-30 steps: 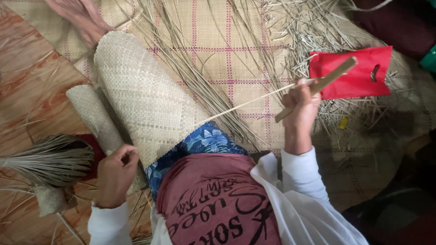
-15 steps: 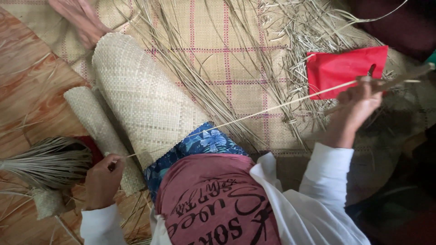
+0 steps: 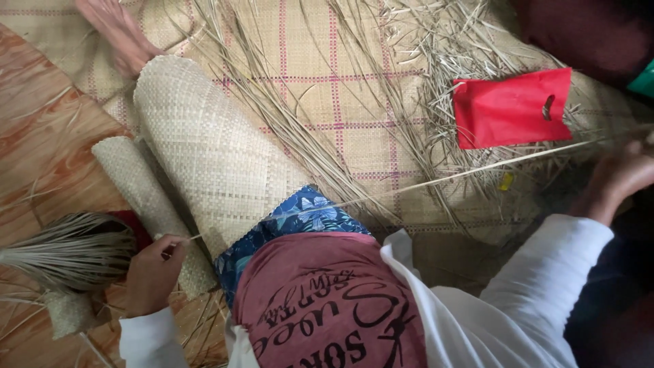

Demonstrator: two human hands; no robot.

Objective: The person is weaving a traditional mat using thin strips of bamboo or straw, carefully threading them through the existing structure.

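Observation:
My left hand [image 3: 153, 272] sits at the lower left and pinches one end of a long thin reed strip [image 3: 443, 178]. The strip runs taut across my lap and the floor mat. At the frame's right edge my right hand [image 3: 623, 180] grips its far end, arm stretched out in a white sleeve. A large rolled woven mat [image 3: 204, 150] leans against my knee, with a narrower woven roll [image 3: 136, 184] beside it, close to my left hand.
A bundle of thin reeds [image 3: 68, 249] lies left of my left hand on the wooden floor [image 3: 41, 136]. A red plastic bag [image 3: 511, 109] rests on loose straw [image 3: 436, 41] over a checked mat [image 3: 327, 82]. Another person's foot [image 3: 116, 31] shows top left.
My right hand has swept far to the right and slightly down, drawing the strip out longer. My left hand has shifted a little left and stays beside the narrow roll.

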